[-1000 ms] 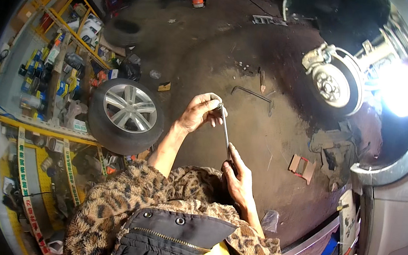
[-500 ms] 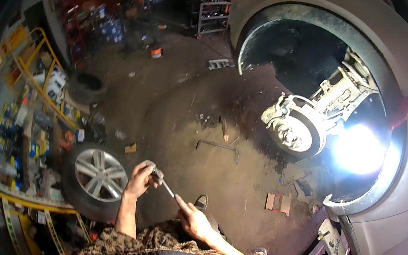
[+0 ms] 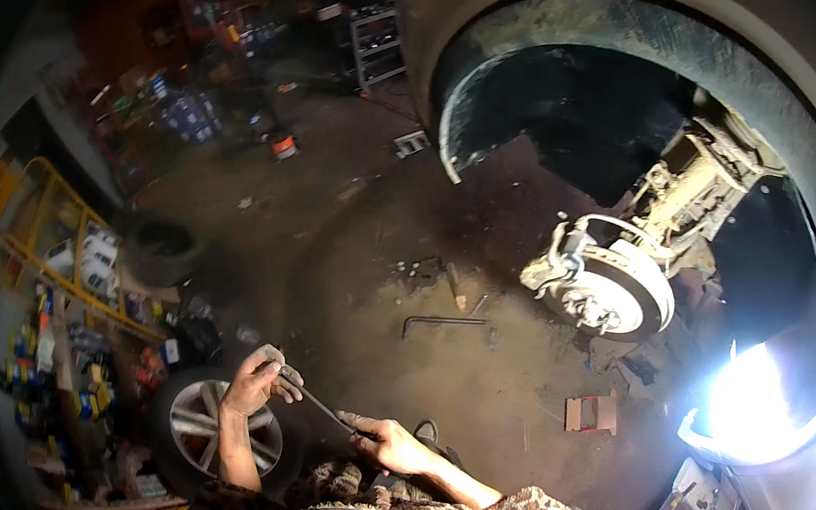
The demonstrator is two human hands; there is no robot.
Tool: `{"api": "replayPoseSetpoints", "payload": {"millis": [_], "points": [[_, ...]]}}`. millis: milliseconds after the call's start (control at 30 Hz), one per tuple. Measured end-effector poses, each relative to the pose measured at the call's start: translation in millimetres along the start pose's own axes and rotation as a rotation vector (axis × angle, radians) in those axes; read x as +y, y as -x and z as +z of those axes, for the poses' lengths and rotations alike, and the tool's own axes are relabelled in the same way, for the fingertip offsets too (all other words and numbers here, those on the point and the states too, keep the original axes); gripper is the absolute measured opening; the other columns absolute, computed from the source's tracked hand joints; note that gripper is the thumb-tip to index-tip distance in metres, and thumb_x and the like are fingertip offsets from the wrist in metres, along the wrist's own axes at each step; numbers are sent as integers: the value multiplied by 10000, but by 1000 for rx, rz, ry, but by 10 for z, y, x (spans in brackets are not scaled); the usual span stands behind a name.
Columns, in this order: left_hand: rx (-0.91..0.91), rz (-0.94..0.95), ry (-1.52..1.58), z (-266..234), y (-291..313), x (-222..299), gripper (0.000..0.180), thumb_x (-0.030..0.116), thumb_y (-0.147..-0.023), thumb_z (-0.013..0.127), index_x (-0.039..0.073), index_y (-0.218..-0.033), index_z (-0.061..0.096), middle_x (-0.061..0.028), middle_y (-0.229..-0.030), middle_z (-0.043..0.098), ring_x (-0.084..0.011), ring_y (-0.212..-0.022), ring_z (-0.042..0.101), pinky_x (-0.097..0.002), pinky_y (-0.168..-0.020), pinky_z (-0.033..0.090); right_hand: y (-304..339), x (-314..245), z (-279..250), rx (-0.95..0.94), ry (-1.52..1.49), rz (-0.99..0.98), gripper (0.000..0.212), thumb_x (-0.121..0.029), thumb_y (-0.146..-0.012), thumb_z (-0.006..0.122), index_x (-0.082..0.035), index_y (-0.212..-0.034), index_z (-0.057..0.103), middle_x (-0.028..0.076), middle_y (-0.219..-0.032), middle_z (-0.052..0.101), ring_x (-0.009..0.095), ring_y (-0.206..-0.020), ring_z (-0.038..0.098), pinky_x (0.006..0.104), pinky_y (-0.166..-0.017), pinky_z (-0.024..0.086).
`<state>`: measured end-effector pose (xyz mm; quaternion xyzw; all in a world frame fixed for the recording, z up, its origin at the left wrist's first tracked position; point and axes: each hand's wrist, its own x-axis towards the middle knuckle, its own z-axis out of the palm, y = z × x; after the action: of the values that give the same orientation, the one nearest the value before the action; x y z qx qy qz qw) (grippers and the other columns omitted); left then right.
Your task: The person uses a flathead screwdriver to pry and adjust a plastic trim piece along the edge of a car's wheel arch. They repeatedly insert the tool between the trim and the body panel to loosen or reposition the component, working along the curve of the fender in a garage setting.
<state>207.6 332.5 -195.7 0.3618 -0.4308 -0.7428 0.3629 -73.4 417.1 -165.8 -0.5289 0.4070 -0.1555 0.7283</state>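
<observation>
Low in front of my body I hold a long thin metal tool, which looks like a ratchet wrench (image 3: 318, 406). My left hand (image 3: 254, 387) is closed round its head end, with the head mostly hidden by the fingers. The handle end is in the grip of my right hand (image 3: 391, 445). To the right, apart from both hands, the bare wheel hub with its brake disc (image 3: 617, 297) sticks out of the car's wheel arch (image 3: 555, 25). A removed wheel (image 3: 193, 417) lies beside and partly behind my left forearm.
On the floor ahead lie a bent metal bar (image 3: 446, 320), a hammer-like tool (image 3: 456, 286) and a torn cardboard piece (image 3: 591, 414). A bright lamp (image 3: 752, 400) glares by the car. Yellow racking (image 3: 63, 191) and a loose tyre (image 3: 165, 250) stand left; a tool cart (image 3: 378, 45) is far off.
My view has turned and shifted, bringing the hub and wheel arch nearer. Both hands keep hold of the ratchet wrench, now lower and held at a flatter slant.
</observation>
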Motion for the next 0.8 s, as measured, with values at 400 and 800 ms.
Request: {"api": "replayPoseSetpoints", "payload": {"millis": [400, 800], "points": [[-449, -241, 355, 730, -2316, -363, 192, 263, -977, 416, 114, -1048, 514, -73, -724, 577, -112, -427, 520, -208, -319, 422, -478, 369, -70, 853, -528, -365, 464, -162, -931, 506, -61, -1371, 394, 69, -1153, 563, 117, -1025, 488, 268, -898, 393], [-862, -701, 454, 1327, -2602, -530, 236, 324, -981, 404, 142, -1085, 514, -35, -652, 481, -36, -416, 374, -159, -299, 374, -1234, 156, 452, 1609, -777, -529, 496, -170, -895, 573, -99, -1362, 422, -42, -854, 547, 38, -697, 433, 204, -619, 402]]}}
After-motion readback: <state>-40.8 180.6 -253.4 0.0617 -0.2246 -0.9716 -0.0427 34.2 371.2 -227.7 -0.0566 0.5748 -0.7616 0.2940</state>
